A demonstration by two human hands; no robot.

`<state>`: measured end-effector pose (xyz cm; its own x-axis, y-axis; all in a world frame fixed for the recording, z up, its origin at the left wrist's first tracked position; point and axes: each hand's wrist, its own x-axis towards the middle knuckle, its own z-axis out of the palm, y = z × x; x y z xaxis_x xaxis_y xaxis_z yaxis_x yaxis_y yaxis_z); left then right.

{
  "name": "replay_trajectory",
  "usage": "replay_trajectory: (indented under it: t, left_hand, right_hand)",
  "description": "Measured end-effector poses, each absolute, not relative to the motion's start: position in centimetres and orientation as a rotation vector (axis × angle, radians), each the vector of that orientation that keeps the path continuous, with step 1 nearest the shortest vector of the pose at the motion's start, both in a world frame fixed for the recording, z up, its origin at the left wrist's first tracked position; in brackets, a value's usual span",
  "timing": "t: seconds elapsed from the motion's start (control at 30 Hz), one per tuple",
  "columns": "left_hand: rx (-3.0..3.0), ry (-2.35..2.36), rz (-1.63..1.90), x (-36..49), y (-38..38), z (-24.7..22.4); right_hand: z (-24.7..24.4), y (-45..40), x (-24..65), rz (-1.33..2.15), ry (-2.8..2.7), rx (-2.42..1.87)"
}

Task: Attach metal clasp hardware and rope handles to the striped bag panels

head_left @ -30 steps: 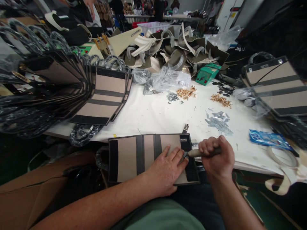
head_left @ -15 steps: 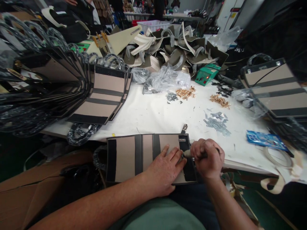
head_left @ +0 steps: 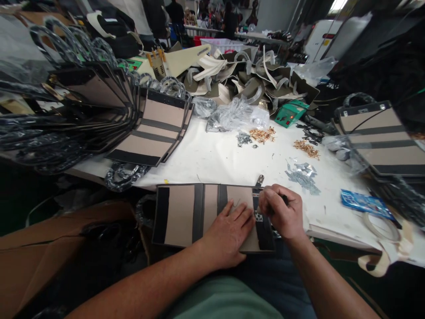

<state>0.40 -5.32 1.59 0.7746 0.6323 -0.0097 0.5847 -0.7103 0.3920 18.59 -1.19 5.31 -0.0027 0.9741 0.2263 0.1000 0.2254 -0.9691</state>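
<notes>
Right hand (head_left: 283, 212) shifted up-frame, baring the plate (head_left: 258, 216); your fist grips a tool (head_left: 284, 200). Left hand (head_left: 227, 230) flat, open, on panel (head_left: 181, 212).

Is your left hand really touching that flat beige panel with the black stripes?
Touching. The head camera view shows the left hand lying palm down on the beige panel with black stripes, its fingers spread across it.

Muted green top (head_left: 229, 299) with soft folds, dark blue trousers (head_left: 279, 272), bare forearms (head_left: 159, 281), bare hands (head_left: 228, 234)
</notes>
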Motion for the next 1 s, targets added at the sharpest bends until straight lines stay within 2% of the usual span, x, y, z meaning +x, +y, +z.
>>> replay_trajectory:
  t: [0.2,0.37,0.57,0.67,0.77,0.93,1.0]
  left_hand:
    - [2.566,0.943,0.185,0.7,-5.1,1.7]
    - [2.552,0.941,0.246,0.9,-5.1,1.4]
    - [2.594,0.936,0.201,0.5,-5.0,2.3]
    - [2.598,0.924,0.183,0.5,-4.9,2.4]
    - [2.582,0.937,0.174,0.5,-4.8,2.5]
    - [2.587,0.952,0.149,0.6,-4.9,2.9]
    - [2.597,0.954,0.131,0.6,-5.0,2.9]
  right_hand:
    - [6.6,-1.6,16.4,0.815,-1.887,-1.104]
    - [5.6,-1.9,16.3,0.716,-2.04,-1.01]
    - [5.4,-1.3,18.9,0.944,-1.512,-1.13]
    - [7.3,-1.4,19.2,1.06,-1.257,-0.915]
    - [8.3,-2.1,18.6,1.003,-1.222,-0.729]
    - [5.3,-2.3,18.9,0.902,-1.323,-1.009]
    - [4.3,-2.2,19.5,0.909,-1.317,-0.993]
